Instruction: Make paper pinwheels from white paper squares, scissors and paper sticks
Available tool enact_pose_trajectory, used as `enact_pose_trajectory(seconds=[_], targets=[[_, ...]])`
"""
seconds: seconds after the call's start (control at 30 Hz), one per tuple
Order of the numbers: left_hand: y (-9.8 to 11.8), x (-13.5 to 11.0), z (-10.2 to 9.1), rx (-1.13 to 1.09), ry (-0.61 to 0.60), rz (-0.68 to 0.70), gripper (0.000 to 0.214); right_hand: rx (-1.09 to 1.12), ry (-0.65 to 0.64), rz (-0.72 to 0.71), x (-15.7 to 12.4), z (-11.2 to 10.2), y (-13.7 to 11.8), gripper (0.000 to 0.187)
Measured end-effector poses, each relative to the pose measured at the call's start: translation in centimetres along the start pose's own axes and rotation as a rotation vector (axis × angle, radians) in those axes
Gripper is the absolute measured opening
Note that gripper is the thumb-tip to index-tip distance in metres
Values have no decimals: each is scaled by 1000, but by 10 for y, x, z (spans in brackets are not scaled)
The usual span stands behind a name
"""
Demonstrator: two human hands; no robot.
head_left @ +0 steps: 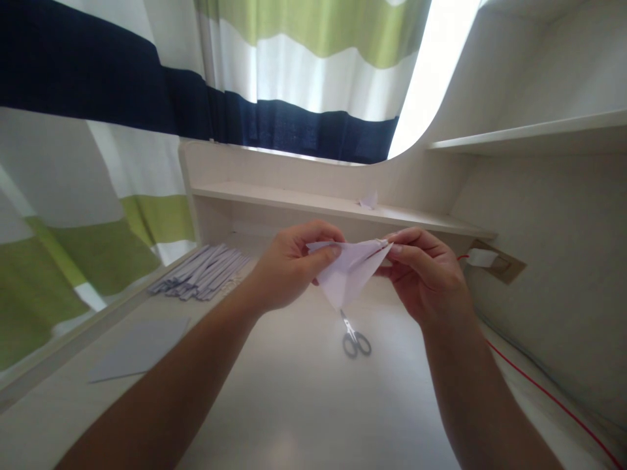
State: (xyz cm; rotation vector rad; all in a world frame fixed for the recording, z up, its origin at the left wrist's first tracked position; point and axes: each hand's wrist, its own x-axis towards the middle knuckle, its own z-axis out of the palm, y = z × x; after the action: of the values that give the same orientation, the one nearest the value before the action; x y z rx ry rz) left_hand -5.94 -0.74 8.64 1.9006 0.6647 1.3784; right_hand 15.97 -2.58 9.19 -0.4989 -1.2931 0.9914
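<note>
Held up above the desk is a folded sheet of white paper [349, 269], roughly triangular, its point hanging down. My left hand [300, 262] pinches its left corner, thumb in front and fingers behind. At the right corner, my right hand [425, 269] grips the paper between thumb and fingertips. Some of the fingers behind the sheet are hidden. Just below the paper's tip lies a pair of scissors [354, 338] with dark handles, its blades toward the back; neither hand touches it.
A pile of thin paper strips [200, 273] lies at the back left of the desk, with a flat stack of paper [140, 346] nearer. On the back shelf [294, 198] sits a small folded paper piece [368, 200]. A red cable [543, 388] runs along the right wall from a white plug [482, 258].
</note>
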Motion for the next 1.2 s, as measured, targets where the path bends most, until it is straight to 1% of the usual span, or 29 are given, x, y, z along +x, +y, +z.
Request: enact_pose_trajectory(seconds=[0.13,0.27,0.47,0.6,0.77,0.87,0.93,1.03,1.2], targets=[[7,-5,0,144,29,71,12,-13,-37,27,-5,5,-3,10],[12,-7,-2,196,86,139,10,-32,-58,12,-6,8,-5,10],[24,-13,-4,328,49,153,12,-45,-114,12,-8,10,-6,11],[31,-16,-4,340,50,169,12,-51,-116,5,-10,12,-7,10],[35,-18,-5,292,-34,192,16,-99,-124,-18,-15,14,-11,11],[37,-19,-5,286,-67,211,17,-128,-154,-48,-20,15,-13,11],[38,-20,-6,288,-67,227,16,-146,-157,-71,-22,16,-14,12],[37,-20,-7,290,-51,244,15,-187,-114,-110,-24,17,-14,12],[37,-21,-8,282,-19,336,14,-231,-95,-187,-27,18,-16,11]])
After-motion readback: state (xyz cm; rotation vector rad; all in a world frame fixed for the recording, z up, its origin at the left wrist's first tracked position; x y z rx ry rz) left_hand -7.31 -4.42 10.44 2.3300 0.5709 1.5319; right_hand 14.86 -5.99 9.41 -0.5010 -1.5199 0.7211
